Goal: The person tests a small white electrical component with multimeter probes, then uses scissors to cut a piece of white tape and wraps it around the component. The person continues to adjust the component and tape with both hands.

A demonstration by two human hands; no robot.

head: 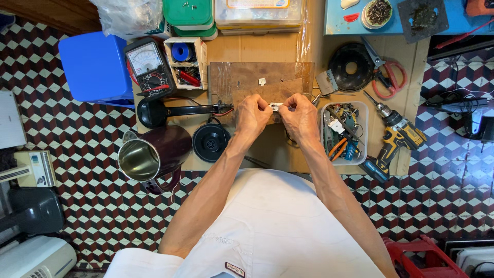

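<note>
Both hands meet over the board (pixel 242 82): left hand (pixel 252 114) and right hand (pixel 300 117) pinch a small white part (pixel 276 106) between them, kettle (pixel 154 154) near left

My repair workshop, set up on tiled floor. Analog multimeter (pixel 148 66) upper left of my board, cordless drill (pixel 395 135) at right, scissors (pixel 387 76) upper right, tray of wires and parts (pixel 343 133) right of centre, opened kettle (pixel 153 155) at left, old appliances along left edge.
</note>
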